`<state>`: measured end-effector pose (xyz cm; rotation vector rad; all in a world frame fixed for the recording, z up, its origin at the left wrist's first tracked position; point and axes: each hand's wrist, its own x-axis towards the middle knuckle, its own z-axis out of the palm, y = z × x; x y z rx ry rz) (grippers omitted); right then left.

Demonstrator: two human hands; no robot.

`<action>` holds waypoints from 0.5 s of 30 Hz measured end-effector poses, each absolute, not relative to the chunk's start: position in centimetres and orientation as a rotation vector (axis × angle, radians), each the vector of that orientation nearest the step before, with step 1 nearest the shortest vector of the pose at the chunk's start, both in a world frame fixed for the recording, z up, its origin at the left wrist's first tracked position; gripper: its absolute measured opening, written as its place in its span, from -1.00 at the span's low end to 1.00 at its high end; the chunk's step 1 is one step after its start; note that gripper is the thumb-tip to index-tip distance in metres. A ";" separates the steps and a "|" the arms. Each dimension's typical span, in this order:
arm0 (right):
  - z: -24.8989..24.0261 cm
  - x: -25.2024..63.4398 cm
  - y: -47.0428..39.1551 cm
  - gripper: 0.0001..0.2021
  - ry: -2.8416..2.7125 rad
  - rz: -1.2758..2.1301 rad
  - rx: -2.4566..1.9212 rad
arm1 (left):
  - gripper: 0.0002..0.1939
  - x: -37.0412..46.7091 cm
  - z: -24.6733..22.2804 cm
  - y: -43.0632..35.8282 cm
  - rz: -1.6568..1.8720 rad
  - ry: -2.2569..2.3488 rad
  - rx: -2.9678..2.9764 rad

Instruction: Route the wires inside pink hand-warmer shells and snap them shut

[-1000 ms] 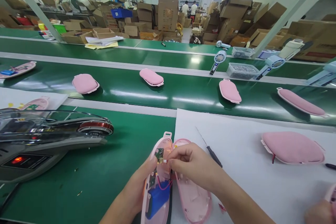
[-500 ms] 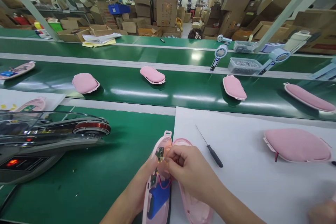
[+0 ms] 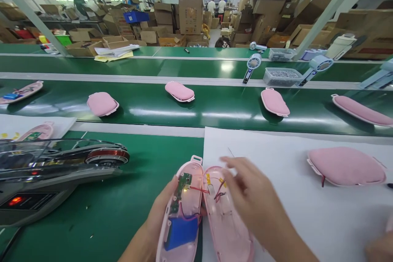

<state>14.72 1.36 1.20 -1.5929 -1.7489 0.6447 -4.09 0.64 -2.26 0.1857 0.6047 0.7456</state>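
My left hand (image 3: 156, 211) is closed around the left edge of an opened pink plastic shell half (image 3: 187, 166). Inside that half are a green circuit board (image 3: 185, 179), with a small glowing spot beside it, and a blue battery pack (image 3: 181, 233). Thin red wires (image 3: 199, 189) run across to the second pink shell half (image 3: 229, 233), which lies alongside on white paper. Over this second half hovers my right hand (image 3: 250, 188), slightly blurred, its fingers apart and seemingly holding nothing. Past its fingertips shows the thin shaft of a screwdriver (image 3: 231, 152); my hand hides the handle.
At left stands a dark machine with a clear cover (image 3: 61, 172). A closed pink case (image 3: 346, 166) lies on the white paper (image 3: 285, 147). Several pink cases (image 3: 179, 91) sit along the green belt (image 3: 141, 104). Another person's blurred hand (image 3: 380, 247) is at the right edge.
My right hand has left the circuit board and moved right, its pinched fingers opening. The wires and both shell halves' insides are now exposed, and the screwdriver handle has become covered.
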 end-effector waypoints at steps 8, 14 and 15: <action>-4.9 20.0 -0.9 -0.64 -1.779 -0.151 -1.948 | -0.25 -4.4 -1.9 1.3 0.662 0.466 0.210; 0.2 18.9 -3.9 -0.74 -1.277 0.187 -1.817 | -0.29 -4.4 -2.8 1.2 0.691 0.443 0.277; 0.8 18.8 -4.5 -0.76 -1.233 0.219 -1.726 | -0.32 -4.4 -2.9 1.2 0.690 0.436 0.282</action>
